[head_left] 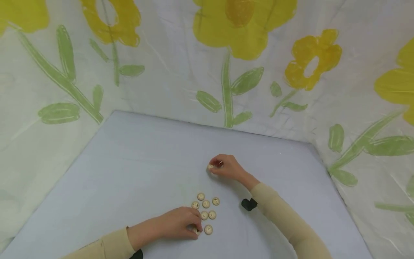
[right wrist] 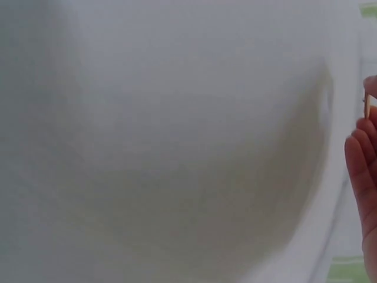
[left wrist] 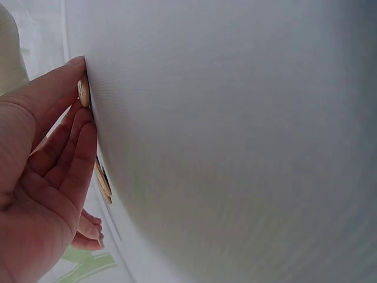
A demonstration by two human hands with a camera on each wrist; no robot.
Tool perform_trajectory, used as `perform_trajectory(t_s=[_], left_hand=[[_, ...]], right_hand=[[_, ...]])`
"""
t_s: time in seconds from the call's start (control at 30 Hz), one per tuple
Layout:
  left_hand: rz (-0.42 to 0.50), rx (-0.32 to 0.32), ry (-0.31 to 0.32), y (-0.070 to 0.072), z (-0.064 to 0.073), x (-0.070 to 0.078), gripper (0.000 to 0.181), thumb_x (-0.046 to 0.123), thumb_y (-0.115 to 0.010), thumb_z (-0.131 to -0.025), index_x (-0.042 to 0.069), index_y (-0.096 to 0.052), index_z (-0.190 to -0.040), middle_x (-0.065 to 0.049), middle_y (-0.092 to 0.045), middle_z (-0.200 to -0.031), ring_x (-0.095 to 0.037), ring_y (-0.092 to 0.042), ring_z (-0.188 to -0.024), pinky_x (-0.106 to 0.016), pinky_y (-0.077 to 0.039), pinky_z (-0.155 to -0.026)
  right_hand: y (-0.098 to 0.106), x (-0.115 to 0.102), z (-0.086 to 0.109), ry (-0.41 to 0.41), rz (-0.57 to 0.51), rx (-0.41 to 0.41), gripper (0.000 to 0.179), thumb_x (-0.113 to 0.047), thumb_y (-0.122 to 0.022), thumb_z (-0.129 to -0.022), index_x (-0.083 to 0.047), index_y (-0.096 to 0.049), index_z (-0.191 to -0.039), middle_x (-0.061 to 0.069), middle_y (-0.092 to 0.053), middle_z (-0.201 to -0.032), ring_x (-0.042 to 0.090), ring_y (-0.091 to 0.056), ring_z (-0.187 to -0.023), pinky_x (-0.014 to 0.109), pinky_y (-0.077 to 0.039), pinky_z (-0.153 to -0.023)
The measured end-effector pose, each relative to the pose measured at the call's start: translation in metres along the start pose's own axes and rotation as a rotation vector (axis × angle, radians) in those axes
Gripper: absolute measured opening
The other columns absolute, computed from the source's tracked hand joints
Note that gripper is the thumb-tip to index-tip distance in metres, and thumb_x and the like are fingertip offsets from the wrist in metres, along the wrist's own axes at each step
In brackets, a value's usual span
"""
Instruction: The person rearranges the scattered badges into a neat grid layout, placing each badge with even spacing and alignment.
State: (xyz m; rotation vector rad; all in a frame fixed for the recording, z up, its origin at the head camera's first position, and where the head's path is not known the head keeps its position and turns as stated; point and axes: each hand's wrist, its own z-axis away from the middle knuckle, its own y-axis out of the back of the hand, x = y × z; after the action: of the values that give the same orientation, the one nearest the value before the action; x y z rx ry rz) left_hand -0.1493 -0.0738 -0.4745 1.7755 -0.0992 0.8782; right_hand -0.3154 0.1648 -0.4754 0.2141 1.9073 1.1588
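My right hand [head_left: 229,167] pinches a small round wooden disc [head_left: 210,166] between thumb and fingertips, out past the group. Seen edge-on in the right wrist view, that disc [right wrist: 366,106] sits between the thumb and fingers. Nearer the front, my left hand [head_left: 179,223] pinches another wooden disc [head_left: 196,231] at the table surface, partly hidden by the fingers. The left wrist view shows this disc [left wrist: 84,93] between thumb and fingertips. Several similar pale discs [head_left: 206,204] with dark markings lie loosely grouped beside the left hand; one disc [head_left: 208,229] lies just right of its fingertips.
A pale, smooth table [head_left: 136,162] carries the discs. White sheets [head_left: 168,82] painted with yellow flowers rise along its back and sides. Dark pieces [head_left: 249,204] show under both beige sleeves [head_left: 284,212] near the wrists.
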Motion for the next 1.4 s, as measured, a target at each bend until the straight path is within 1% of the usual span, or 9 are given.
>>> perform_trajectory(t_s=[0.17, 0.33, 0.47, 0.7, 0.87, 1.0, 1.2, 1.4], left_hand=[[-0.014, -0.004, -0.003, 0.0, 0.0, 0.0, 0.014, 0.021, -0.079, -0.081, 0.017, -0.074, -0.093, 0.016, -0.061, -0.091, 0.007, -0.053, -0.085, -0.014, -0.044, -0.08], [0.002, -0.022, 0.025, 0.001, 0.0, 0.0, 0.013, 0.021, -0.079, -0.081, 0.017, -0.074, -0.093, 0.016, -0.061, -0.09, 0.007, -0.052, -0.084, -0.014, -0.045, -0.08], [0.007, -0.027, 0.04, 0.001, 0.0, 0.001, 0.013, 0.021, -0.079, -0.081, 0.017, -0.074, -0.093, 0.017, -0.061, -0.09, 0.007, -0.052, -0.083, -0.014, -0.045, -0.079], [0.028, -0.031, 0.062, 0.0, 0.001, 0.0, 0.013, 0.021, -0.079, -0.081, 0.018, -0.074, -0.093, 0.018, -0.059, -0.088, 0.009, -0.05, -0.08, -0.012, -0.044, -0.076], [0.023, -0.029, 0.052, 0.001, 0.002, 0.0, 0.013, 0.021, -0.079, -0.081, 0.017, -0.074, -0.092, 0.018, -0.059, -0.088, 0.009, -0.05, -0.08, -0.011, -0.043, -0.076], [0.023, -0.032, 0.048, 0.001, 0.001, 0.001, 0.013, 0.021, -0.079, -0.081, 0.017, -0.074, -0.093, 0.017, -0.06, -0.089, 0.009, -0.051, -0.081, -0.011, -0.043, -0.076], [0.013, -0.036, 0.043, 0.0, 0.001, 0.0, 0.013, 0.021, -0.079, -0.081, 0.018, -0.074, -0.093, 0.018, -0.059, -0.089, 0.009, -0.05, -0.081, -0.01, -0.043, -0.076], [0.005, -0.03, 0.024, 0.001, 0.001, 0.0, 0.013, 0.022, -0.079, -0.082, 0.017, -0.073, -0.093, 0.017, -0.059, -0.088, 0.01, -0.05, -0.081, -0.01, -0.042, -0.076]], right_hand=[[-0.001, 0.006, -0.012, -0.012, -0.007, 0.008, 0.021, -0.02, -0.078, -0.083, -0.01, -0.071, -0.1, -0.003, -0.067, -0.092, 0.01, -0.059, -0.082, 0.025, -0.052, -0.075], [-0.002, 0.009, -0.024, -0.011, -0.006, 0.019, 0.019, -0.019, -0.078, -0.082, -0.009, -0.072, -0.098, -0.003, -0.066, -0.088, 0.01, -0.059, -0.08, 0.025, -0.052, -0.074], [-0.003, 0.01, -0.033, -0.03, -0.002, 0.02, 0.018, -0.018, -0.078, -0.082, -0.009, -0.072, -0.097, -0.002, -0.066, -0.086, 0.01, -0.059, -0.08, 0.025, -0.052, -0.074], [-0.003, 0.01, -0.05, -0.078, 0.01, 0.014, 0.018, -0.018, -0.076, -0.084, -0.008, -0.072, -0.098, 0.001, -0.067, -0.088, 0.013, -0.059, -0.081, 0.027, -0.051, -0.076], [-0.004, 0.012, -0.063, -0.094, 0.019, 0.029, 0.017, -0.018, -0.075, -0.085, -0.007, -0.072, -0.097, 0.001, -0.067, -0.088, 0.013, -0.059, -0.081, 0.027, -0.051, -0.076], [-0.004, 0.012, -0.073, -0.117, -0.006, 0.048, 0.018, -0.018, -0.075, -0.085, -0.006, -0.072, -0.098, 0.003, -0.068, -0.088, 0.015, -0.061, -0.081, 0.028, -0.051, -0.076], [-0.005, 0.017, -0.088, -0.186, -0.002, 0.076, 0.02, -0.017, -0.076, -0.084, -0.005, -0.073, -0.1, 0.004, -0.068, -0.089, 0.017, -0.062, -0.085, 0.029, -0.051, -0.078], [-0.008, 0.022, -0.102, -0.245, -0.03, 0.094, 0.02, -0.018, -0.075, -0.085, -0.006, -0.072, -0.1, 0.005, -0.068, -0.091, 0.019, -0.063, -0.087, 0.03, -0.051, -0.077]])
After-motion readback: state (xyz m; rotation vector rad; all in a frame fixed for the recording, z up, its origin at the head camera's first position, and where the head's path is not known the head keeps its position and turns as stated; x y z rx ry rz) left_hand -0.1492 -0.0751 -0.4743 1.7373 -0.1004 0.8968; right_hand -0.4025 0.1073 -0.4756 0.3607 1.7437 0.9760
